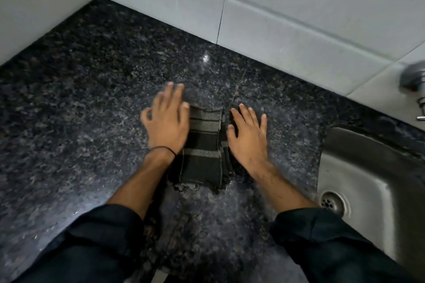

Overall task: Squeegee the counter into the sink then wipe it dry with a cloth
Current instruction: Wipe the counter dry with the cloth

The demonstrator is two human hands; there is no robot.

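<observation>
- Head view: a folded dark cloth with pale stripes lies flat on the speckled black worktop, its long axis running away from the person toward the tiled wall
- left hand, blurred, lies flat with fingers spread and grasping nothing; it rests on the cloth's left edge
- right hand is likewise flat and unclenched, pressing on the cloth's right edge
- the cloth sits between the two hands, both about equally near; the steel sink lies to the right, beyond the right hand
- no squeegee is in sight, so the job appears to be at the drying stage
- a wipe from here would likely push the cloth sideways across its long axis
</observation>
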